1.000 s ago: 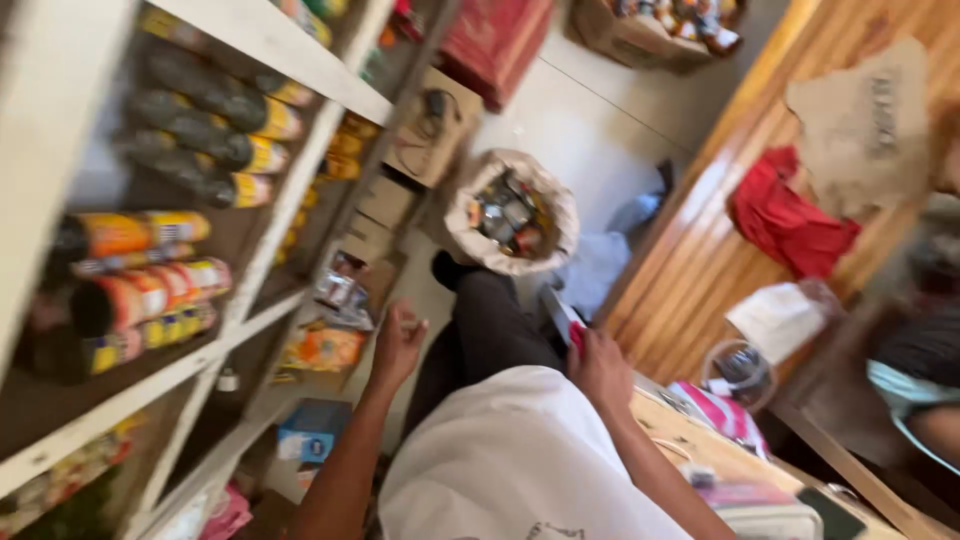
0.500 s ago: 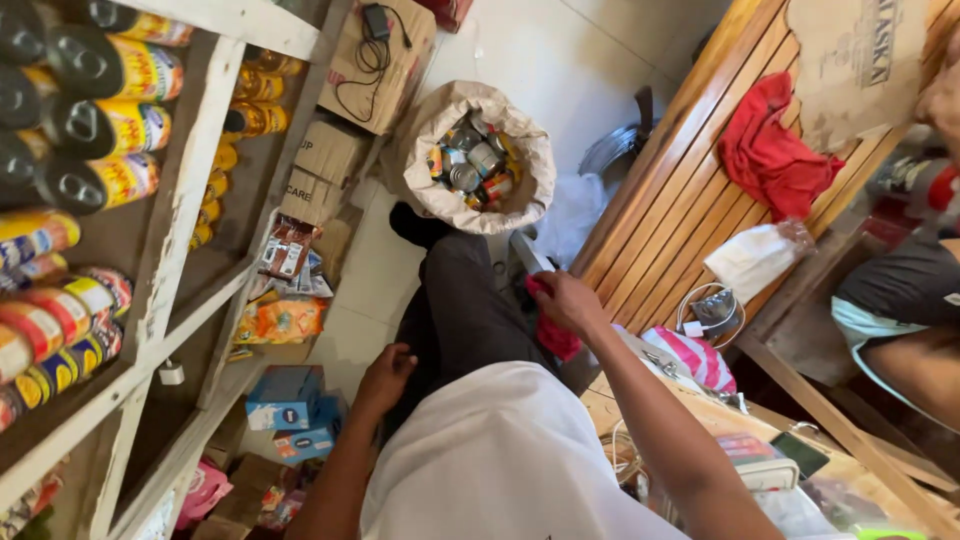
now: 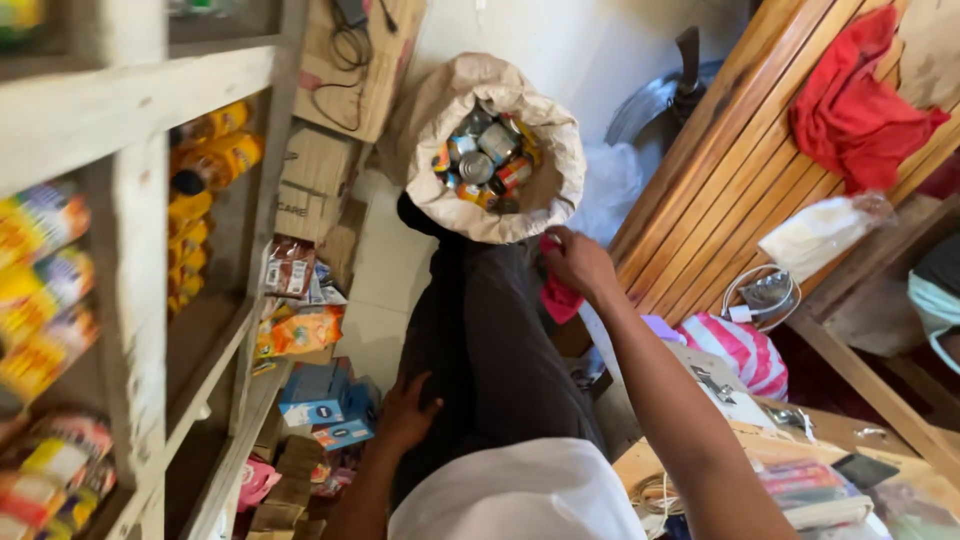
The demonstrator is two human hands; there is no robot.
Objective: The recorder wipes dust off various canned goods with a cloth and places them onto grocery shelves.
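My right hand [image 3: 577, 262] reaches forward and grips a pink-red cloth [image 3: 558, 296] just below the rim of a pale sack [image 3: 436, 205]. The sack stands open on the floor and holds several tins and cans [image 3: 485, 165]. My left hand [image 3: 408, 412] rests flat on my dark trouser leg [image 3: 490, 350], fingers spread, holding nothing. Blue boxes [image 3: 322, 395] lie just left of that hand.
Wooden shelves [image 3: 135, 250] with bottles and cans [image 3: 215, 150] line the left side. Snack packets [image 3: 300, 325] and cardboard boxes [image 3: 318, 170] sit on the floor. A slatted wooden counter [image 3: 720, 190] with a red cloth [image 3: 860, 100] stands on the right; another person's sleeve [image 3: 935, 300] shows at the far right.
My right hand has moved forward from my side to the sack's rim with the cloth in it. My left hand dropped from the shelf side onto my leg. The view swung toward the sack.
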